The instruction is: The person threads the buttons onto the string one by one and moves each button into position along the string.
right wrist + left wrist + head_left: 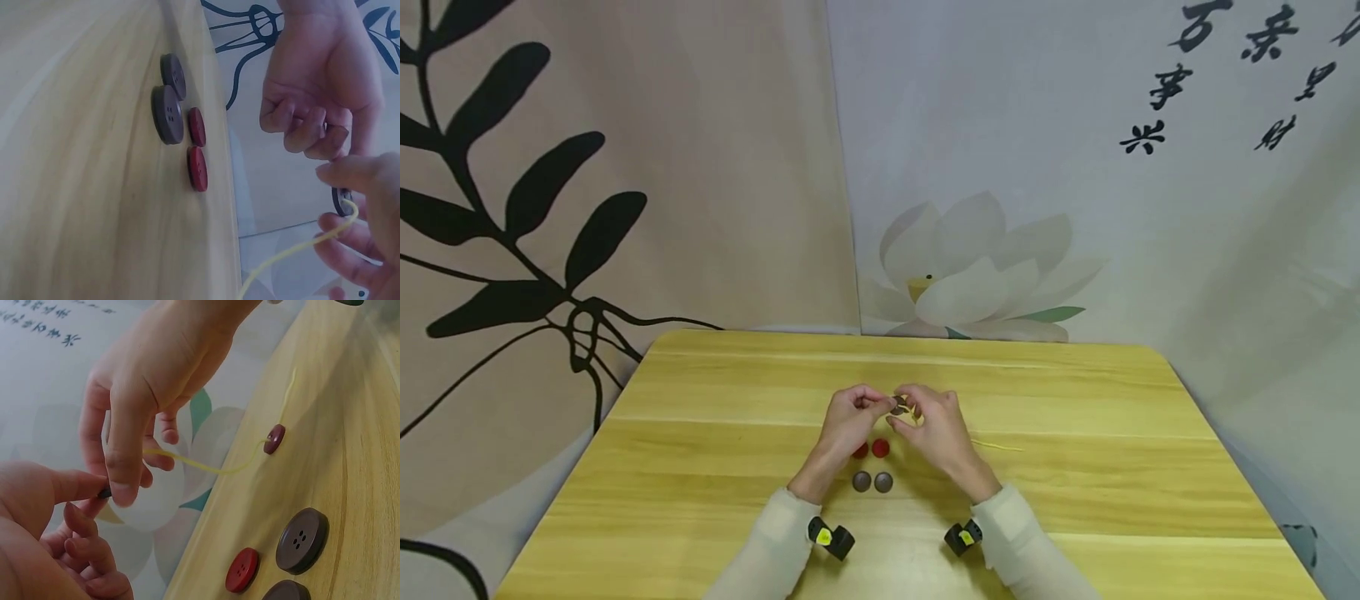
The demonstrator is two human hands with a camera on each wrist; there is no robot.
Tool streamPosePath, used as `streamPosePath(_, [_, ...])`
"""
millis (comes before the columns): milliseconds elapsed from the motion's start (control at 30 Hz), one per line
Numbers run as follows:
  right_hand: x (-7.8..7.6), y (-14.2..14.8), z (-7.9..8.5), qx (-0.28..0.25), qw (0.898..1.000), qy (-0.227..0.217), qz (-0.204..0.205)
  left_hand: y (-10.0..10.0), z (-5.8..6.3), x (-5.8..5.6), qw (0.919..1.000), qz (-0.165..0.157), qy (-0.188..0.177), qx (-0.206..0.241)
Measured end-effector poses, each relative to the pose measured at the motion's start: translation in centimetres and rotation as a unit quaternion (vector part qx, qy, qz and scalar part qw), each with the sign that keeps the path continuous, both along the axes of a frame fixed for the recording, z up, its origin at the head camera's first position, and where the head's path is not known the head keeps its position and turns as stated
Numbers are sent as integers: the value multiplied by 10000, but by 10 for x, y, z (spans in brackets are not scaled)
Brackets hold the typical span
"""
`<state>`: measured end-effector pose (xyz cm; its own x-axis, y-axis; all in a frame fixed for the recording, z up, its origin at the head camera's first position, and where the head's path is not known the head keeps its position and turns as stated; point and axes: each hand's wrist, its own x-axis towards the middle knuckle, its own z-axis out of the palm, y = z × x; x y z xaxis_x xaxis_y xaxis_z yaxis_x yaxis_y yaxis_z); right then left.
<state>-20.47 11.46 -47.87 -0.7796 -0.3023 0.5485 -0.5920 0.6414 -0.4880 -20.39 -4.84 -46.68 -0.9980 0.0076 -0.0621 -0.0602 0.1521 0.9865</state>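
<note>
Above the table, my left hand (848, 427) pinches a small dark button (342, 201) at its edge. My right hand (938, 429) meets it from the other side, thumb and finger bent around the same button. A yellow cord (294, 249) comes out of the button's face and loops down. Lower on the cord, a dark red button (274, 439) is threaded, resting at the table surface; the right hand hides it in the head view. Nearer my body lie two red buttons (881, 448) and two larger brown buttons (883, 482). The fingertips partly cover the held button.
The light wooden table (1075, 500) has rounded far corners. The cord's tail (996, 446) lies on it right of the right hand. Behind hang printed curtains (737, 167) with a plant, a lotus and writing. Black wrist cameras (831, 537) sit on both sleeves.
</note>
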Motion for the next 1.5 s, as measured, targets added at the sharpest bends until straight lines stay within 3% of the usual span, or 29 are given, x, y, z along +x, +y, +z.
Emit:
streamPosePath(233, [2, -3, -3, 116, 9993, 271, -213, 1, -1, 2, 10000, -23, -12, -79])
streamPosePath(633, [0, -1, -3, -134, 9997, 188, -45, -5, 0, 0, 9999, 64, -16, -147])
streamPosePath(867, [1, 4, -2, -377, 9982, -438, 172, -9, -1, 1, 9997, -82, -149, -164])
streamPosePath(1133, [3, 6, 0, -697, 9888, -1255, 415, -9, -2, 5, 9993, -204, -255, -205])
streamPosePath(1500, [4, 5, 4, -883, 9821, -1629, 341, -11, -6, 3, 9994, -175, -218, -181])
